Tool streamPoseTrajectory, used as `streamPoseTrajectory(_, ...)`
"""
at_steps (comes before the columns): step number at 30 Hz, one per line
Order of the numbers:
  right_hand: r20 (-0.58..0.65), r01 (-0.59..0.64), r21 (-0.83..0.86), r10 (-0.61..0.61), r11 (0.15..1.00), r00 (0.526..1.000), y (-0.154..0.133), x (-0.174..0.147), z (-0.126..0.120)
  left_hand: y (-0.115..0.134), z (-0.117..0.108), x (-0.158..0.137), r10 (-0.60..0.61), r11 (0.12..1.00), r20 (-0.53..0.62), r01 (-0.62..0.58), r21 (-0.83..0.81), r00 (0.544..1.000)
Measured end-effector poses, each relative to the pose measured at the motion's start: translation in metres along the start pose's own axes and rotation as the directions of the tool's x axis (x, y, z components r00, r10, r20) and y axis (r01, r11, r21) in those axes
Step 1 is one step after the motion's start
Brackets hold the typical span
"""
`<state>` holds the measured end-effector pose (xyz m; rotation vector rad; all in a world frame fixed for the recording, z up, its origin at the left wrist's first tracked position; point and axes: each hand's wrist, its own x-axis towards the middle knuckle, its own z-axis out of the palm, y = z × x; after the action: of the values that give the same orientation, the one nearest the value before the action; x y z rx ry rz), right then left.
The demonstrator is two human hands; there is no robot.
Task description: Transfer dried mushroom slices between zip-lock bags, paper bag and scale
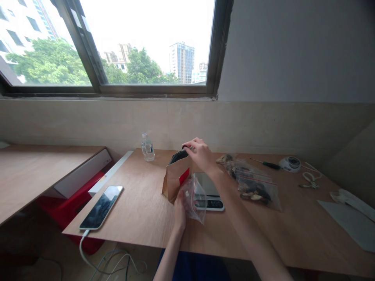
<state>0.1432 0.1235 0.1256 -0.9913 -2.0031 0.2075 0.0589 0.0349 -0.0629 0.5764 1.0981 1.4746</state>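
Note:
A brown paper bag (172,180) with a red patch stands tilted above the table, its top open and dark inside. My left hand (180,207) is closed around its lower side and also holds a clear zip bag (197,201), which hangs open beside it. At the mouth of the paper bag, my right hand (200,154) pinches a small dark reddish piece (185,147); its kind is too small to tell. A kitchen scale (218,205) with a lit display lies just behind the zip bag, partly covered by it and my right forearm.
Zip bags of dried pieces (256,193) lie right of the scale. Further right are a screwdriver (271,165), a white dome camera (290,164) and a coiled cable (309,180). A water bottle (148,149) stands at the back left, a charging phone (102,207) near the left edge.

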Motion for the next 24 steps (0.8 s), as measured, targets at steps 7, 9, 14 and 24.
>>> streamPoseTrajectory(7, 0.075, -0.021, 0.036, 0.019, 0.999, 0.997, 0.006, -0.022, 0.005, -0.002, -0.005, 0.003, 0.062, 0.998, 0.109, -0.064, 0.017, 0.992)
streamPoseTrajectory(9, 0.025, -0.073, 0.065, 0.071, 0.995, 0.997, 0.007, -0.042, -0.001, -0.001, -0.004, 0.002, 0.076, 0.996, 0.115, -0.08, 0.026, 0.99)
streamPoseTrajectory(14, 0.073, -0.33, 0.066, 0.325, 0.942, 0.943, 0.027, -0.1, 0.013, -0.001, 0.0, -0.003, 0.188, 0.974, 0.032, -0.191, 0.119, 0.982)
streamPoseTrajectory(24, 0.287, -0.564, 0.481, 0.488, 0.671, 0.824, 0.058, -0.136, 0.027, 0.01, 0.007, -0.017, 0.3, 0.938, 0.097, -0.312, 0.148, 0.949)
